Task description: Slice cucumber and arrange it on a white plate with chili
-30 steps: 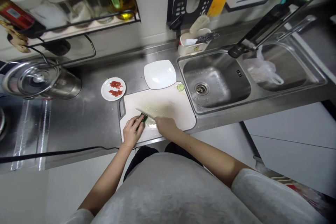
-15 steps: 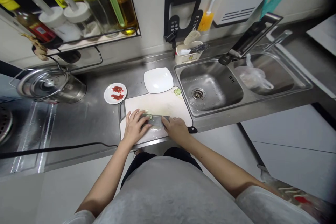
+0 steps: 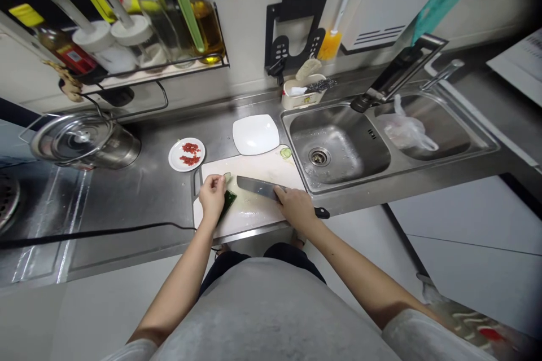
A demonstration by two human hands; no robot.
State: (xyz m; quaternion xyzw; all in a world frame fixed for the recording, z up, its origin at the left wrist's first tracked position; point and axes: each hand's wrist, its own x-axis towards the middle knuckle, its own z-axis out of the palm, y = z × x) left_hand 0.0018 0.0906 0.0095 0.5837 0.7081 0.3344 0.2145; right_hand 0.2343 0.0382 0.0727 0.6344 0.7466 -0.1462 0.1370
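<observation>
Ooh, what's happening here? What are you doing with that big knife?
The person's right hand holds the big knife over the cutting board. The left hand pinches a thin slice in its fingertips, and a dark green piece, maybe cucumber, lies by that hand. A few pale green slices sit at the board's far corner. Behind the board is a square white plate, and red bits lie on a small round plate.

head-worn view (single), facing downward
</observation>
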